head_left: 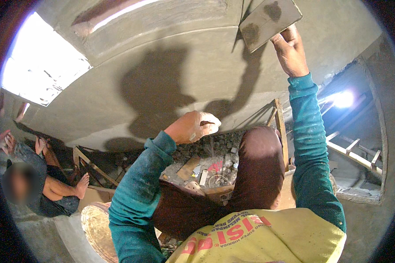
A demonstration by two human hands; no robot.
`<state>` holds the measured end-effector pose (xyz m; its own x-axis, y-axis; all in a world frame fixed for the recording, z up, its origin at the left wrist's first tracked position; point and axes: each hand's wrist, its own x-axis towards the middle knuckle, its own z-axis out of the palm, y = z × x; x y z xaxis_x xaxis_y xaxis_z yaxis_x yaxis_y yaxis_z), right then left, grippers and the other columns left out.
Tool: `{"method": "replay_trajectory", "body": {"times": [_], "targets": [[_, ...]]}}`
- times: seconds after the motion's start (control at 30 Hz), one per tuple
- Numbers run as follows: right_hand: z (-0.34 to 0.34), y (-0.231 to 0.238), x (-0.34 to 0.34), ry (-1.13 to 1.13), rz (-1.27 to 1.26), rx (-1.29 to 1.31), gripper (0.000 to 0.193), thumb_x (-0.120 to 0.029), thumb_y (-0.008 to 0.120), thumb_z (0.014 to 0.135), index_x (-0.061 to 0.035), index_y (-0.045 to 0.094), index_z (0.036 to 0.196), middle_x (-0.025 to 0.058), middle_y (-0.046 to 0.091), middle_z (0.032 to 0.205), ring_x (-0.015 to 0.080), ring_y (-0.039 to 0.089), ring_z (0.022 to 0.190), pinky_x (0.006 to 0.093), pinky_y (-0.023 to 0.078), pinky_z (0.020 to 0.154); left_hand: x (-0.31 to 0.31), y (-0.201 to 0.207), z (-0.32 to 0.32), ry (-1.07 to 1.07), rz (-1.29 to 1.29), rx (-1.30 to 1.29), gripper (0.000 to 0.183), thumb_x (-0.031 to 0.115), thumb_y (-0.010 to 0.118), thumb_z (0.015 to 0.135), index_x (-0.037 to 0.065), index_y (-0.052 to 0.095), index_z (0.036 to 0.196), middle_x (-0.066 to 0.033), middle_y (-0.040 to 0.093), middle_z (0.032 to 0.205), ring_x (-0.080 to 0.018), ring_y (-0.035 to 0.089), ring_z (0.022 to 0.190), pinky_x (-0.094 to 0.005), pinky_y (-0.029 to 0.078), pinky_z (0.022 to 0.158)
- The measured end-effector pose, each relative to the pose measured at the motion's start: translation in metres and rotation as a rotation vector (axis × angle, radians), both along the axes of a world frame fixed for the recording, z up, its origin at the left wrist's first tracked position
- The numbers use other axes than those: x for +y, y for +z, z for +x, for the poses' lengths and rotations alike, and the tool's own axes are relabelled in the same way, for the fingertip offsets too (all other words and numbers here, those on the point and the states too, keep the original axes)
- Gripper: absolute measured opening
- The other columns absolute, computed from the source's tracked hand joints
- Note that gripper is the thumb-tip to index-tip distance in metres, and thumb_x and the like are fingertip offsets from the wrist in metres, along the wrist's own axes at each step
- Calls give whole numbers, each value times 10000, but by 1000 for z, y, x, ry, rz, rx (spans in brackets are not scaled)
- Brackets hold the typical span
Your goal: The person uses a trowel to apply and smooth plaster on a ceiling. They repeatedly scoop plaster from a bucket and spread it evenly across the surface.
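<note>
My right hand [291, 52] is raised at the upper right, its fingers and thumb closed on the lower edge of a flat grey rectangular plate [270, 22]. Two dark round patches mark the plate's near face. The plate is held up close to the grey plastered wall [206, 65]; whether it touches I cannot tell. My left hand [193, 127] hovers in front of the wall, lower down and above my lap. Its fingers are curled in, and what they hold, if anything, is hidden. Shadows of my head and arm fall across the wall.
A co-worker [52, 184] crouches at the far left. Timber frames [278, 127] stand beside my knee, above rubble [210, 153] far below. At the lower left is a round woven basket or hat [96, 228]. A bright lamp [343, 99] shines through the right opening.
</note>
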<state>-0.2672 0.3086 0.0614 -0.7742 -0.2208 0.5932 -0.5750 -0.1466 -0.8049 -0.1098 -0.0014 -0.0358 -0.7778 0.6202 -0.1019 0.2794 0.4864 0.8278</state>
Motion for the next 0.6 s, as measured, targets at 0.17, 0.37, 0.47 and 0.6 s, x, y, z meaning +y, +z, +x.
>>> {"method": "replay_trajectory", "body": {"times": [0.17, 0.37, 0.47, 0.6], "targets": [[-3, 0, 0, 28, 8, 18, 502, -85, 623, 1017, -45, 453, 1488, 95, 532, 1464, 233, 504, 1346, 389, 400, 1149, 1, 9, 0, -10, -29, -96, 299, 224, 652, 986, 20, 704, 1198, -144, 746, 1169, -230, 702, 1054, -349, 528, 951], [3, 6, -7, -21, 34, 38, 537, -92, 637, 1013, -49, 435, 1508, 94, 533, 1466, 229, 508, 1340, 389, 402, 1143, 1, 10, -1, -29, -79, -30, 303, 227, 652, 990, 15, 697, 1201, -141, 748, 1151, -221, 703, 1031, -348, 535, 935], [7, 10, -12, -41, 47, 36, 555, -101, 648, 1009, -51, 428, 1515, 94, 541, 1458, 228, 512, 1335, 389, 408, 1135, 0, 9, 0, -9, -33, -109, 309, 233, 653, 990, 17, 696, 1207, -144, 746, 1160, -225, 705, 1033, -352, 539, 929], [8, 11, -13, -53, 81, 58, 554, -103, 652, 1008, -52, 430, 1513, 95, 550, 1447, 228, 517, 1329, 389, 414, 1127, 1, 4, 1, 25, 37, -73, 295, 243, 663, 956, 23, 732, 1140, -196, 749, 1084, -314, 724, 975, -391, 541, 891]]}}
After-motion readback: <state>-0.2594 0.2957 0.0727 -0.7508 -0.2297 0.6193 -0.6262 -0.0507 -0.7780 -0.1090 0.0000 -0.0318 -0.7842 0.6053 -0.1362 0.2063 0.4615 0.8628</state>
